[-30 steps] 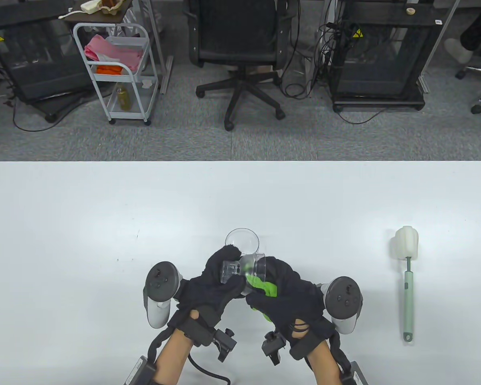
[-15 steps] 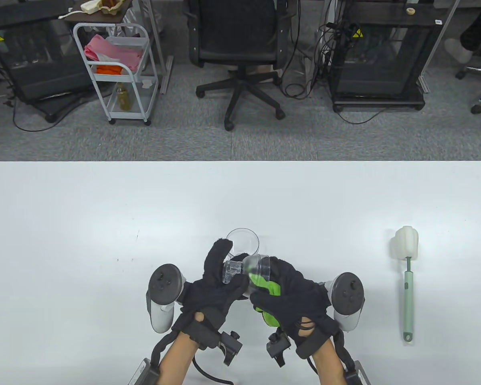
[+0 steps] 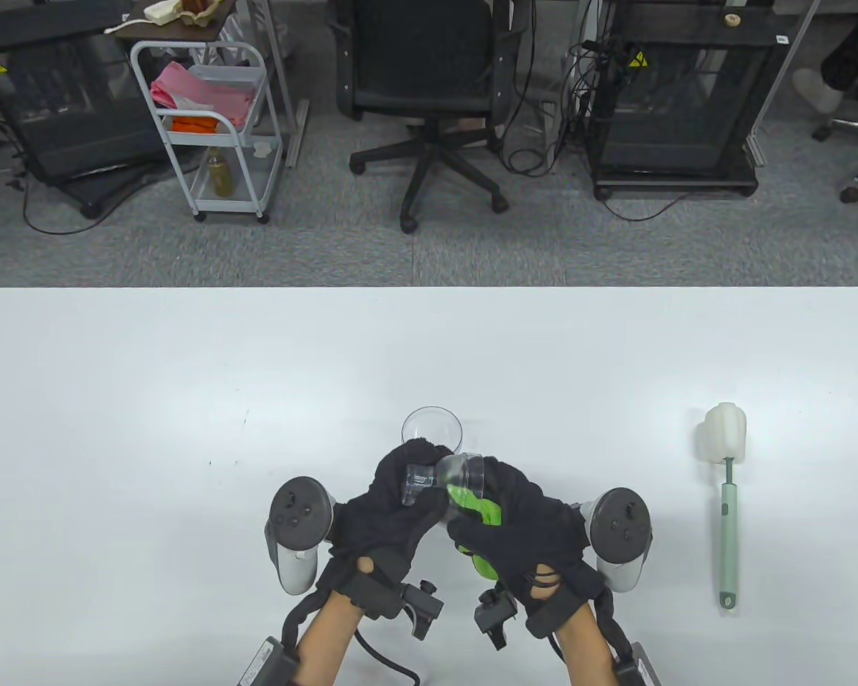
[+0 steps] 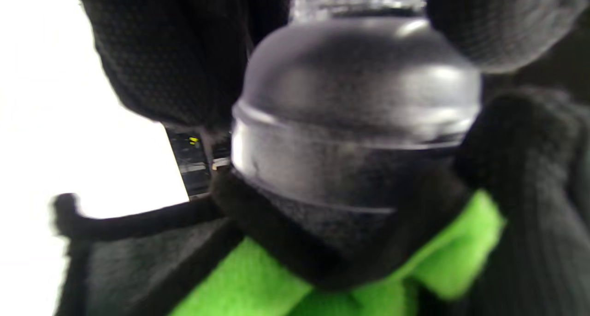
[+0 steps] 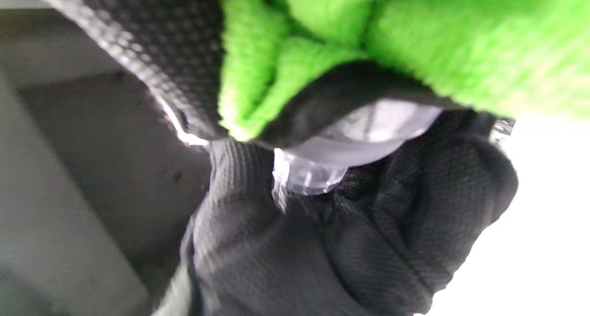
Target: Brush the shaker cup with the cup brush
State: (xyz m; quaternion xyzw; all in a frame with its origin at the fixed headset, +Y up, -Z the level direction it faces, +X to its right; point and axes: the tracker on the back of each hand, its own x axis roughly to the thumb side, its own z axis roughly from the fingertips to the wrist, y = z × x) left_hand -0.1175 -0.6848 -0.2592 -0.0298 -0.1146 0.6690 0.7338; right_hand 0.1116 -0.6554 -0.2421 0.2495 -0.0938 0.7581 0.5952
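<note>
The clear shaker cup [image 3: 432, 427] stands upright on the white table just beyond my hands. My left hand [image 3: 411, 475] grips a clear domed shaker lid [image 3: 449, 474] by its spout end. My right hand [image 3: 497, 500] holds a green cloth [image 3: 480, 513] and presses it against the lid's wide end. The left wrist view shows the lid's dome [image 4: 359, 104] close up, with the cloth [image 4: 258, 283] below it. In the right wrist view the cloth [image 5: 415, 44] covers the lid [image 5: 350, 141]. The cup brush [image 3: 726, 500], with a white sponge head and a green handle, lies untouched at the right.
The table's far edge [image 3: 429, 289] runs across the middle of the view. Beyond it are an office chair [image 3: 429, 93], a white cart [image 3: 207, 121] and black cabinets on the floor.
My left fingers, stretched out half a second ago, have curled back over the lid's spout. Both hands have shifted slightly right and toward me. The cup and brush have not moved.
</note>
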